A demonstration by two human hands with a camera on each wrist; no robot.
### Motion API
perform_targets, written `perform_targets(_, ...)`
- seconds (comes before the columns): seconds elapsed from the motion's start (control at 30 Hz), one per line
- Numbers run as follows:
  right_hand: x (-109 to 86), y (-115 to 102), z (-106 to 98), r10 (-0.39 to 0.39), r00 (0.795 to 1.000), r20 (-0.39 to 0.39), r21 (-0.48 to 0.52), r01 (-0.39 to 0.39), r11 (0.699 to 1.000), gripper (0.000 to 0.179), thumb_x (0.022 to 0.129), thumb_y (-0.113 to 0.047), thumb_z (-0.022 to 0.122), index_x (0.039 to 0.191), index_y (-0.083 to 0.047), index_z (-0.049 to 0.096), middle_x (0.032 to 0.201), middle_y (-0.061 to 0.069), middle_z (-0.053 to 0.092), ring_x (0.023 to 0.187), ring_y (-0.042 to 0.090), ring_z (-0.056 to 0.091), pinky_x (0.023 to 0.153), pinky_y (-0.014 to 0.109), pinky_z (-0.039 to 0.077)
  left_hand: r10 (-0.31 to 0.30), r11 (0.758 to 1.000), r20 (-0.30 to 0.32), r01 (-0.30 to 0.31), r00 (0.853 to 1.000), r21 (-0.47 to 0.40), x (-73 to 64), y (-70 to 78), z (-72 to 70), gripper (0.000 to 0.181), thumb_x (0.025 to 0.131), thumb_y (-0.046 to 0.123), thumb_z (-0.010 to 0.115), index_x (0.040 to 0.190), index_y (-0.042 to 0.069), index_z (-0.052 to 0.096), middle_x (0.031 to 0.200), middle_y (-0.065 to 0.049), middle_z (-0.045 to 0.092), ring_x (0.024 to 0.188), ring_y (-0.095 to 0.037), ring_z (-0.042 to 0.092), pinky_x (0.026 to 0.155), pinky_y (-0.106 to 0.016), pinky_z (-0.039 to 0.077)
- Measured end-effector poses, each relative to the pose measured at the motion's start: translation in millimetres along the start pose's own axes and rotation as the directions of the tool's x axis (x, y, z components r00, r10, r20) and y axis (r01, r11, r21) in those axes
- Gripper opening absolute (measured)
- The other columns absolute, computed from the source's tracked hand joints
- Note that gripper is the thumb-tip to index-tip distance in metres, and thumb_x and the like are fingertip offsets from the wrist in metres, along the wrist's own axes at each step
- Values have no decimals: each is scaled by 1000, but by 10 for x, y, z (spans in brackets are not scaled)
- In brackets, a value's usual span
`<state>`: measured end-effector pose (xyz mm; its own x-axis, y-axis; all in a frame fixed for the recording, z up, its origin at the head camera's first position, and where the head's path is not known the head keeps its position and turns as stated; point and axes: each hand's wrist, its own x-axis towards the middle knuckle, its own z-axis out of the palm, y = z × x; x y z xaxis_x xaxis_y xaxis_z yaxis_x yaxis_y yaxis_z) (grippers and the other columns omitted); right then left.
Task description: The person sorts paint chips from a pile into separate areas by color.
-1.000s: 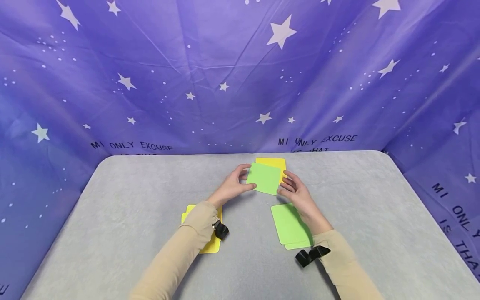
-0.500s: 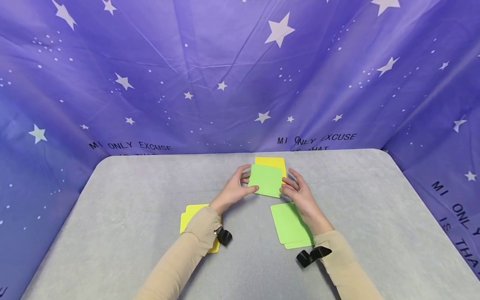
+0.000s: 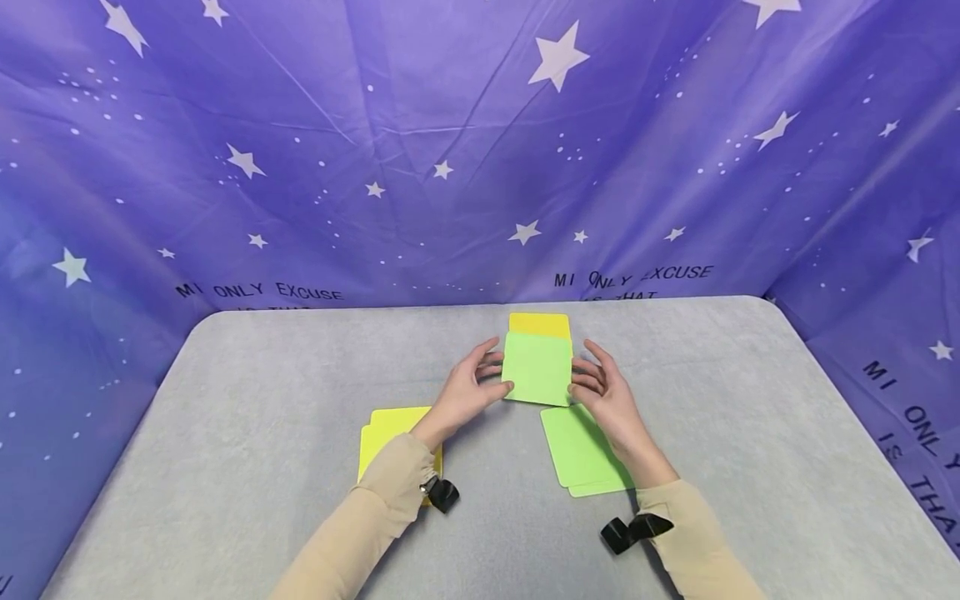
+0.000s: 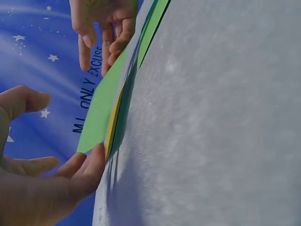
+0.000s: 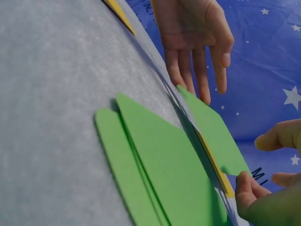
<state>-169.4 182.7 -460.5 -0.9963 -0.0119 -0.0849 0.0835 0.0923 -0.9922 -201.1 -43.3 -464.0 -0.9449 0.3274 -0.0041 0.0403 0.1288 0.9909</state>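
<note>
A green square card [image 3: 536,368] lies over a yellow card [image 3: 539,323], whose far strip shows behind it. My left hand [image 3: 467,389] is at the green card's left edge. In the left wrist view, its lower fingertips [image 4: 96,157] touch the edge while another digit stays raised apart. My right hand [image 3: 611,400] is at the opposite edge. In the right wrist view, its fingertips [image 5: 244,186] meet the card's corner, again with one digit held away. Both hands have loosely bent fingers. How far the green card is off the yellow one is hard to tell.
Offset green cards [image 3: 581,454] lie under and beside my right forearm. Yellow cards [image 3: 386,437] lie by my left forearm, which partly covers them. The grey table [image 3: 262,400] ends at a purple star-patterned curtain [image 3: 420,125] behind and at the sides.
Between my hands, the green card has turned straighter and shifted slightly toward me and right, showing more of the yellow card's far edge. Both hands moved with it.
</note>
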Motion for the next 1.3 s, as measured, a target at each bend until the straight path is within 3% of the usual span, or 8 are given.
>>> perform_targets(0.2, -60, -18, 6, -55, 998, -37, -86, 52, 995, 75, 86, 12, 56, 152, -5, 25, 134, 23, 47, 111, 30, 49, 84, 16, 43, -20, 999, 21, 20, 1000, -37, -96, -21, 8, 73, 86, 4, 67, 149, 1, 31, 136, -20, 50, 118, -33, 54, 94, -40, 47)
perform_targets(0.47, -154, -20, 1, -122, 993, -8, -142, 119, 983, 70, 84, 15, 59, 147, 0, 33, 127, 23, 47, 102, 25, 48, 82, 16, 45, 16, 999, -30, -17, 999, -28, -195, 15, 26, 58, 86, -1, 62, 141, 0, 45, 127, -18, 56, 109, -31, 58, 85, -36, 50)
perform_targets(0.8, -278, -28, -33, -110, 993, 36, -167, 115, 979, 61, 85, 13, 59, 142, 1, 42, 127, 22, 49, 99, 24, 50, 80, 18, 47, 10, 998, -27, -12, 1000, -60, -303, -16, 63, 52, 83, -6, 65, 133, -1, 51, 117, -18, 55, 98, -29, 61, 77, -30, 51)
perform_targets(1.3, -506, 29, -235, -84, 994, 75, -256, 101, 961, 57, 84, 10, 64, 138, 6, 47, 120, 22, 47, 87, 14, 51, 70, 17, 46, 28, 995, 46, -23, 999, -100, -439, -50, 289, 54, 80, -10, 66, 132, -9, 50, 110, -17, 56, 90, -31, 65, 75, -24, 50)
